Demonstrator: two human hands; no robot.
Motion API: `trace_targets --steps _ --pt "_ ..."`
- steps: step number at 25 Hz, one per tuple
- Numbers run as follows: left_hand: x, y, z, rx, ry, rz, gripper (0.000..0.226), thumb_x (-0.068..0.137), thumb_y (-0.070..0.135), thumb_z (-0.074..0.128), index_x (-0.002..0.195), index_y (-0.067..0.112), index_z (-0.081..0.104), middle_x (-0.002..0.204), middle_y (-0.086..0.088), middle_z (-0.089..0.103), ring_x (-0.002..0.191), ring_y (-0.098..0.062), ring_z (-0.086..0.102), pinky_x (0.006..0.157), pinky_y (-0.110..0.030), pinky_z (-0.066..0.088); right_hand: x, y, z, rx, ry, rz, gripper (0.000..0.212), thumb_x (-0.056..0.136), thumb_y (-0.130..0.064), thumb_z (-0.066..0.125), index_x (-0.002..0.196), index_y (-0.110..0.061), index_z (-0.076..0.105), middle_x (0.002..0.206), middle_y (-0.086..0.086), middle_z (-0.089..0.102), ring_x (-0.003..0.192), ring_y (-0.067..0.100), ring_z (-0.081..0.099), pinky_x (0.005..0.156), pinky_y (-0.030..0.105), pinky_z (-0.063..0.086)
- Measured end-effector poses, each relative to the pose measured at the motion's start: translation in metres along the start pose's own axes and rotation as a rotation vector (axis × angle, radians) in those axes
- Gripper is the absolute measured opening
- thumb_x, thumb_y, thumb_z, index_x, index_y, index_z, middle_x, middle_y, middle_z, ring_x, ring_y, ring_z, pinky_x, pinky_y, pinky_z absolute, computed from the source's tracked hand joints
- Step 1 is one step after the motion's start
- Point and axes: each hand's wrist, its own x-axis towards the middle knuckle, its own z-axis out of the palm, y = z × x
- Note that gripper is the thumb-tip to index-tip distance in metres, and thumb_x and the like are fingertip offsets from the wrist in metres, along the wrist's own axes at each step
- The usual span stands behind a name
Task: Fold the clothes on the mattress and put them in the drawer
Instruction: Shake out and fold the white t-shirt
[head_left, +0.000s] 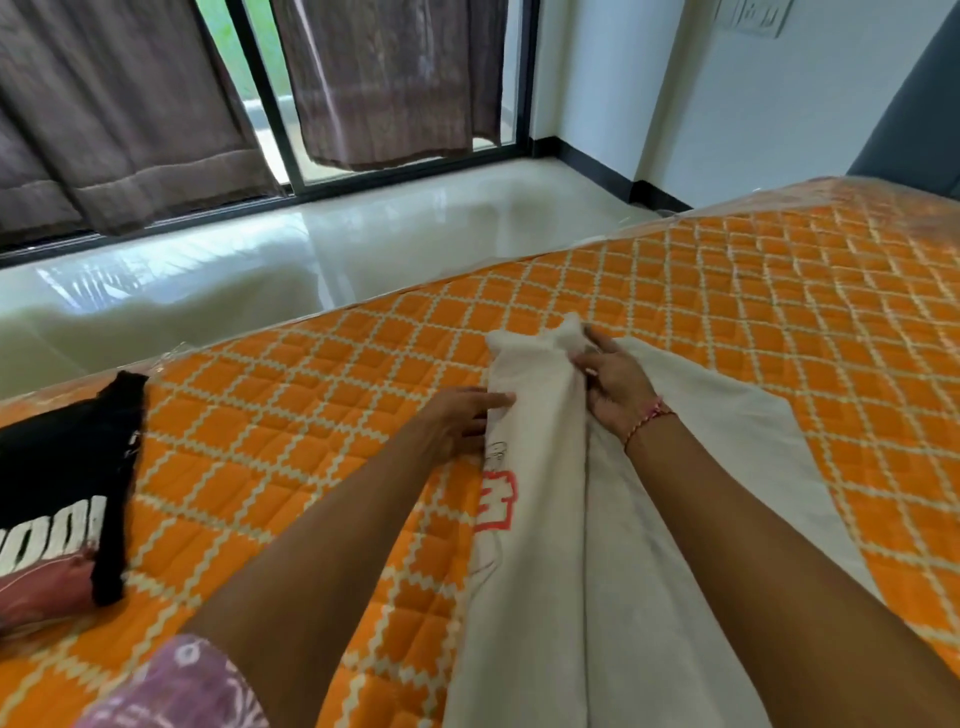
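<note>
White shirt (540, 519) lies half-folded on the orange mattress (727, 291), right hand (618, 387) pinching its top fold, left hand (457, 421) flat against its edge; black garment (67, 467) unfolded, drawer unseen

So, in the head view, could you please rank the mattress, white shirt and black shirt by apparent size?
1. mattress
2. white shirt
3. black shirt, though the frame edge cuts it off, so its full size is unsure.
</note>
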Motion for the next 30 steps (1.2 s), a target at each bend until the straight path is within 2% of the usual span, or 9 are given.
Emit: trace_targets --steps 3,8,12,15,18,20,23,27,30 --pt "0.005 0.007 0.015 -0.133 -0.079 -0.028 0.045 0.085 0.044 0.064 0.108 0.005 0.062 0.094 -0.010 0.066 0.079 -0.023 0.062 0.065 -0.033 0.051 -0.002 0.011 -0.019 0.022 0.021 0.047 0.061 0.092 0.012 0.042 0.147 -0.012 0.029 0.114 0.012 0.059 0.085 0.021 0.060 0.059 0.031 0.057" --pt "0.029 0.023 0.026 -0.098 0.104 0.175 0.045 0.084 0.012 0.070 0.126 0.004 0.056 0.116 -0.015 0.063 0.087 -0.028 0.061 0.079 -0.040 0.052 0.003 0.004 -0.017 -0.002 0.078 -0.121 0.069 0.089 0.021 0.038 0.149 -0.012 0.026 0.144 0.017 0.044 0.115 0.028 0.054 0.075 0.031 0.053" --pt "0.031 0.031 0.027 -0.096 -0.007 0.113 0.027 0.090 0.023 0.064 0.114 0.012 0.059 0.109 -0.010 0.063 0.083 -0.023 0.060 0.068 -0.036 0.052 0.006 0.014 -0.038 0.010 0.062 -0.108 0.073 0.089 0.018 0.038 0.151 -0.015 0.017 0.146 0.014 0.042 0.106 0.024 0.058 0.071 0.029 0.053" --pt "0.056 0.039 0.031 -0.059 0.201 0.251 0.045 0.085 -0.010 0.060 0.127 0.005 0.055 0.121 -0.018 0.062 0.092 -0.028 0.061 0.072 -0.037 0.052 0.015 0.031 -0.045 -0.045 0.067 -0.142 0.071 0.088 0.020 0.040 0.149 -0.012 0.022 0.144 0.015 0.043 0.111 0.023 0.055 0.076 0.028 0.054" --pt "0.057 0.049 0.034 -0.233 0.122 0.349 0.070 0.087 -0.003 0.062 0.146 0.012 0.029 0.136 -0.018 0.051 0.101 -0.026 0.060 0.066 -0.030 0.053 0.024 0.036 -0.046 -0.065 0.059 -0.193 0.075 0.090 0.018 0.042 0.151 -0.017 0.016 0.147 0.014 0.040 0.121 0.027 0.052 0.084 0.031 0.051" --pt "0.042 0.040 0.029 -0.275 0.131 0.318 0.073 0.091 0.004 0.060 0.150 0.015 0.019 0.132 -0.018 0.052 0.095 -0.021 0.061 0.068 -0.028 0.054 0.024 0.039 -0.046 -0.076 0.030 -0.176 0.077 0.091 0.018 0.039 0.152 -0.019 0.011 0.150 0.014 0.034 0.129 0.029 0.047 0.087 0.032 0.049" --pt "0.015 0.005 0.021 -0.228 0.255 0.248 0.045 0.095 0.005 0.052 0.135 0.012 0.035 0.104 -0.011 0.060 0.084 -0.019 0.062 0.081 -0.036 0.054 0.013 0.027 -0.040 -0.079 -0.010 -0.147 0.079 0.092 0.017 0.037 0.152 -0.021 0.003 0.154 0.014 0.027 0.131 0.031 0.044 0.083 0.030 0.049" --pt "-0.037 -0.051 0.010 0.219 0.404 0.209 0.018 0.089 0.021 0.060 0.103 0.011 0.054 0.107 -0.019 0.063 0.090 -0.026 0.061 0.085 -0.044 0.054 -0.036 0.019 -0.033 -0.088 0.139 -0.114 0.061 0.091 0.006 0.045 0.144 -0.019 0.028 0.101 0.010 0.058 0.081 0.022 0.061 0.070 0.028 0.050" --pt "-0.090 -0.088 0.006 0.584 0.426 0.211 0.024 0.089 0.034 0.058 0.088 0.010 0.055 0.093 -0.012 0.064 0.087 -0.029 0.060 0.069 -0.033 0.045 -0.089 0.042 -0.051 -0.475 0.285 -0.115 0.030 0.085 -0.007 0.060 0.115 -0.009 0.055 0.085 0.008 0.066 0.072 0.020 0.065 0.073 0.035 0.056"
